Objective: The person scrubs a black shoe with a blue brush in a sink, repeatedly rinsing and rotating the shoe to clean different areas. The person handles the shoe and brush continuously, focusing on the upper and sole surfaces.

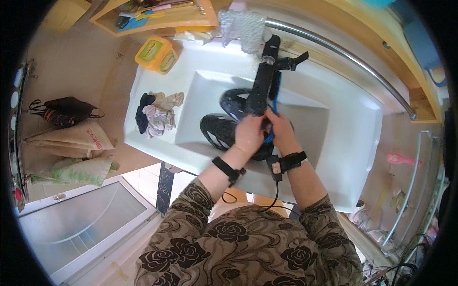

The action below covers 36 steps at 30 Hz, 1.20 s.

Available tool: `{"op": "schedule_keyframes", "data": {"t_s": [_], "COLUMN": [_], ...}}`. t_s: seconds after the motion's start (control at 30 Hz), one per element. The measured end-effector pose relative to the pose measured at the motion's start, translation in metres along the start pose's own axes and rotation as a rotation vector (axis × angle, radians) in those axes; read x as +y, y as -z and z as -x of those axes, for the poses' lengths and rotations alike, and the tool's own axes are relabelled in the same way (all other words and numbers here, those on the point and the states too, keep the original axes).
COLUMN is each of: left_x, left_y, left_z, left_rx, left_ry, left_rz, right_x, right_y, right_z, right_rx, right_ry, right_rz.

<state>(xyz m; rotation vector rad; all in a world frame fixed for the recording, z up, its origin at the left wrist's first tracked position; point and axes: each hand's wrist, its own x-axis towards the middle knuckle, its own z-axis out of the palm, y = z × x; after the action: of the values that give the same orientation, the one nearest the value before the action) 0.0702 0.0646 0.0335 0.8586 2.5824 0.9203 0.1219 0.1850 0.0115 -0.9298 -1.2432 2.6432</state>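
Note:
My left hand point(249, 134) and my right hand point(282, 132) meet over the basin of a white laundry sink point(343, 118). Both are at the lower end of a black tool with a blue edge point(274, 96); its exact kind is unclear, and the fingers are partly hidden. A black cylindrical handle point(260, 85) rises just beyond my left fingertips and overlaps this view. Beneath my hands lie black shoes point(216, 130) with pale stripes. Each wrist wears a black strap, and a small cabled device point(275, 168) hangs at the right one.
Crumpled socks point(157, 114) lie on the sink's left ledge, below a yellow plastic container point(156, 54). A striped cloth point(241, 28) hangs on a metal rail point(340, 50) along the back. Burlap cloth point(75, 139) and a black bag point(68, 111) are at left.

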Motion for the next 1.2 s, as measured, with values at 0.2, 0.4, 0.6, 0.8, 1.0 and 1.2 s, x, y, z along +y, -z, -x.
{"op": "schedule_keyframes", "data": {"t_s": [0.2,0.4,0.6,0.8,1.0,1.2], "left_x": [-0.039,-0.049,-0.007,-0.012,-0.077,-0.106], "left_y": [0.008,0.069,0.112,0.14,0.14,0.051], "left_z": [0.024,-0.009,0.02,0.034,0.014,-0.021], "left_rx": [0.321,0.379,0.291,0.489,0.58,0.169], "left_ry": [-0.205,0.257,-0.126,-0.352,0.09,0.457], "left_rz": [0.418,0.958,0.377,0.073,1.121,1.411], "right_x": [0.005,0.0,0.0,-0.016,-0.058,-0.07], "right_y": [0.009,0.011,-0.004,-0.001,0.037,0.039], "right_z": [-0.006,0.0,-0.012,-0.025,0.003,0.052], "right_rx": [0.175,0.143,-0.136,-0.231,-0.055,0.159], "right_ry": [-0.014,-0.067,0.04,0.066,0.07,0.424], "right_rz": [-0.168,-0.155,-0.012,0.236,0.732,1.179]}}
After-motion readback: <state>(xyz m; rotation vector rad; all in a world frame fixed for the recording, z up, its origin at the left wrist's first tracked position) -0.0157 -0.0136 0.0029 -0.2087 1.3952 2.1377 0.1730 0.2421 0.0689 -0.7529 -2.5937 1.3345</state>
